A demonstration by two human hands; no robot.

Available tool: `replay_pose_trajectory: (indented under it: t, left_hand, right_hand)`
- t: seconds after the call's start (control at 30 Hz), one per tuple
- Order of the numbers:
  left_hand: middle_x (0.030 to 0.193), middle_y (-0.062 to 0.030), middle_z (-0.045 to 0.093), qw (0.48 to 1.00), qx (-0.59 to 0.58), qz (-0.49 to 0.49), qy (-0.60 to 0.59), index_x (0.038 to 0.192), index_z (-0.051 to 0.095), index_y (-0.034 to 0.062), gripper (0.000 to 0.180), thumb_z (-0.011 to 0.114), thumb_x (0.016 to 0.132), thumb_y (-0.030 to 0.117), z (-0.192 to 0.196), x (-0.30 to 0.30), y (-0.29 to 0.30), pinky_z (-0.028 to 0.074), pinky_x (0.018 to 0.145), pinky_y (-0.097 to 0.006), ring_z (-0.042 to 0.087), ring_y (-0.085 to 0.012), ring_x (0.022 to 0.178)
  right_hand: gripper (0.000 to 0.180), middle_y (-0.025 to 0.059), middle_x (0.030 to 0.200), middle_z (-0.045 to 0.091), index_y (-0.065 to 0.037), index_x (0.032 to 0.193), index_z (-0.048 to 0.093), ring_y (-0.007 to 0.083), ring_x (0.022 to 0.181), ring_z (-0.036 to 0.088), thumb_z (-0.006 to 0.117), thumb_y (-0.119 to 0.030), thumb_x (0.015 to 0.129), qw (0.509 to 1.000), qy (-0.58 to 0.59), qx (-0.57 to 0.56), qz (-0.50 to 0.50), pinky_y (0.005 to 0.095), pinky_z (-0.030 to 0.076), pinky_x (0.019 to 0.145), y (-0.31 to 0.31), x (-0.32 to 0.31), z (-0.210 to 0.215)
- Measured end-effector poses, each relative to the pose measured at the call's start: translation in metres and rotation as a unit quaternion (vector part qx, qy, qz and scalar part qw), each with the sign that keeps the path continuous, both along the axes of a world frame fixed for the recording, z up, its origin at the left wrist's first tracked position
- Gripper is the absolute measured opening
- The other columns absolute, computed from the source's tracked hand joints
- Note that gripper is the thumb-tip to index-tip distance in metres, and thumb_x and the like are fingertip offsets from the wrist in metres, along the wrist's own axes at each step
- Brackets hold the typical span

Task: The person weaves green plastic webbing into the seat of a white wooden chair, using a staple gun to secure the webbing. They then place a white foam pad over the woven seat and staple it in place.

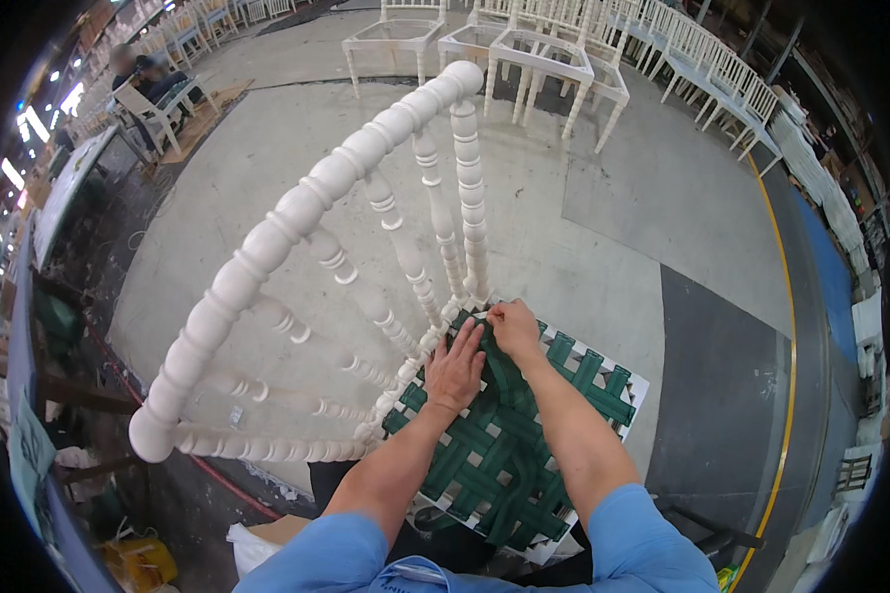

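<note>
Two bare hands at work on one white chair [297,212], both at the back edge of its seat, just where the turned spindles meet the frame. Left hand [455,371] laid flat and spread, palm down, pressing on the green webbing [494,465] woven across the seat; fingers open, nothing clasped. Right hand [514,328] just beside it and nearer the spindles, fingers pinched closed on the end of a green strap right at the seat's back rail; too small to tell whether anything else sits in the pinch. Webbing crossed over and under in a lattice, stretched over the white seat frame, gaps of white showing between the bands. Chair's curved top rail sweeping up and to the left of the seat, its spindles fanning down toward the hands. Blue sleeves at the lower edge, below the seat. Beyond the chair, across the grey concrete floor [613,208], a group of unfinished white chair frames [544,59]. Far to the left of the chair back, a seated person [153,79] on another white chair. Lower left of the seat, a yellow container [140,561] on the floor.
</note>
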State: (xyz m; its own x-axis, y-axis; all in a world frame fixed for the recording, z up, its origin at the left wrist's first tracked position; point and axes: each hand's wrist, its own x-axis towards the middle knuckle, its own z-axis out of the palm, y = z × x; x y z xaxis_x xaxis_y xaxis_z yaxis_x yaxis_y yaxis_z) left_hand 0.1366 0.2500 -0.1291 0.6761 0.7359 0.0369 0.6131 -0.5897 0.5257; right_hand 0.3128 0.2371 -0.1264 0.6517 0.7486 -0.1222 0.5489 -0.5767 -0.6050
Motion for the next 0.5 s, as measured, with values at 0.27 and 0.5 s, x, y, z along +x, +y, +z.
replay_pose_trajectory:
  t: [0.27,0.5]
  left_hand:
    - [0.17,0.0108,0.038,0.998,0.005,-0.023,0.05,0.158,0.05,0.0311,0.048,0.047,0.111,0.04,0.009,0.007,0.001,0.029,0.119,-0.07,0.032,-0.0403,0.156]
    - [0.169,0.0118,0.04,0.996,0.069,-0.008,0.058,0.156,0.052,0.0332,0.049,0.052,0.108,0.043,0.005,0.009,-0.002,0.033,0.116,-0.069,0.037,-0.04,0.153]
  right_hand:
    - [0.017,0.0141,0.102,0.07,-0.016,0.102,0.081,0.0374,0.1,0.07,0.078,-0.027,0.09,0.999,-0.032,0.024,-0.031,0.0486,0.055,0.088,0.006,-0.007,0.006]
    - [0.023,0.0087,0.087,0.071,-0.007,0.115,0.077,0.0201,0.081,0.068,0.076,-0.02,0.095,0.958,0.155,0.204,-0.128,0.0351,0.054,0.076,-0.045,0.013,0.026]
